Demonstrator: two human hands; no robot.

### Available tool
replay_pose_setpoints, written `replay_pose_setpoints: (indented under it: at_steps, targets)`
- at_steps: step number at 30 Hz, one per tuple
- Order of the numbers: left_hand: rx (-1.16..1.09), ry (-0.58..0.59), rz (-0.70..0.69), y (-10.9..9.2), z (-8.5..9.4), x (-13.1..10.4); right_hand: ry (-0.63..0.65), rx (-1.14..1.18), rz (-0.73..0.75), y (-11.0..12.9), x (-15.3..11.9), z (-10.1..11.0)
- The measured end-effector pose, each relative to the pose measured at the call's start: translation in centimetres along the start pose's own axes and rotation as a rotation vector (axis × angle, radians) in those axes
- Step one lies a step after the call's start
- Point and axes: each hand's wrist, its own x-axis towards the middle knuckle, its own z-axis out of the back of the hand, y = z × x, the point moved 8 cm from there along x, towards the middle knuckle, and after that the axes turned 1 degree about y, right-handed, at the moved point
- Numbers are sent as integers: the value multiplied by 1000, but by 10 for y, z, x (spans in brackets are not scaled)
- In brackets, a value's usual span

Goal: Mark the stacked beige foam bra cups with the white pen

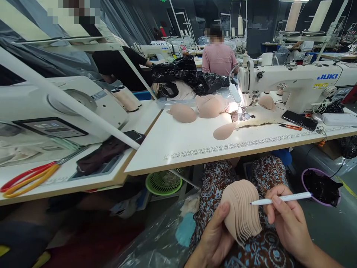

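My left hand [219, 232] grips a fanned stack of beige bra cup pads [241, 212] above my lap, thumb on the front piece. In my right hand [288, 216] is a white marker pen [283, 198], pinched between thumb and fingers. Its dark tip points left, close to the fanned edges of the stack; whether it touches them I cannot tell. On the sewing table [178, 143] beyond, a single cup [224, 131] lies near the front, with a cup [182, 113] and a pile of cups [210, 106] behind it.
A lit JUKI sewing machine [295, 80] stands on the table, with a phone [299, 120] and orange thread snips [290, 127] beside it. Red-and-yellow scissors [41, 175] lie on the left table. Below are a green basket [164, 182] and a purple bin [320, 186]. Other people sit behind.
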Motion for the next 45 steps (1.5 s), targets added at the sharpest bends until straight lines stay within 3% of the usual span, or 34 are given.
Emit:
replay_pose_setpoints:
  at_steps: [5,10,16,21,29,35,40,45]
  targets:
    - [13,-117,-9,-1,0,-2,5,-69,33,1,0,1]
    - [33,-150,-18,1,-2,-2,78,-81,41,-1,-2,-4]
    - [36,-142,-24,1,-3,0,30,-129,81,4,-2,-1]
    - [56,-110,-20,1,-9,1,92,-123,80,2,-4,-7]
    - [1,-139,9,5,0,1,74,-161,92,3,-4,-5]
    - [30,-110,7,4,-4,2,126,-114,83,4,-5,-11]
    - [14,-131,4,4,-2,2,84,-140,119,10,-3,-8]
    - [48,-40,36,8,-6,3,112,-146,87,4,-4,-9]
